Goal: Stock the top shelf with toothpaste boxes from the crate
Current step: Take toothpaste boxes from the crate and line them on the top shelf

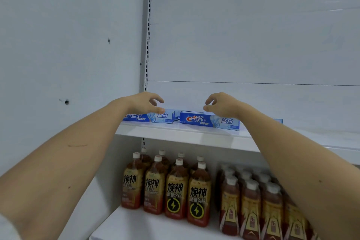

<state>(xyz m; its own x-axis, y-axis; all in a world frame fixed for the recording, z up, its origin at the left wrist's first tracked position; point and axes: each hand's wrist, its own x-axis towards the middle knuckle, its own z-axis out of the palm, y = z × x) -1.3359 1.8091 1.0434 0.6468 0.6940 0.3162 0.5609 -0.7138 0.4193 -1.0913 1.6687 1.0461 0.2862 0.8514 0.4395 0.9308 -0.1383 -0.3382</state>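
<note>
head view: both your arms reach up to the top shelf (194, 136). your left hand (143, 101) hovers over the left toothpaste box (155, 117), fingers (157, 98) loosely curled and apart; the thumb tip looks to touch the box's top edge, but no real grip shows. your right hand (222, 105) sits the same way over the right toothpaste box (209, 121), fingers (211, 98) curled, spread, holding nothing; whether the thumb touches the box, cannot tell. both boxes lie flat, long side to the front, near the shelf's front edge, with a small gap between them. more blue boxes sit behind in that gap, and a sliver of another (278, 121) shows past your right forearm. crate not in view. the lower shelf holds energy drink bottles (185, 189) and a shrink-wrapped bottle pack (253, 197).

risks, judged from this: the boxes are light and close to the lip, so a wrist or forearm dragging back could sweep one off onto the bottles below. the right forearm crosses that box's end, so pulling out low may skew it. nudging with curled fingers could push the front row crooked into the boxes behind.
</note>
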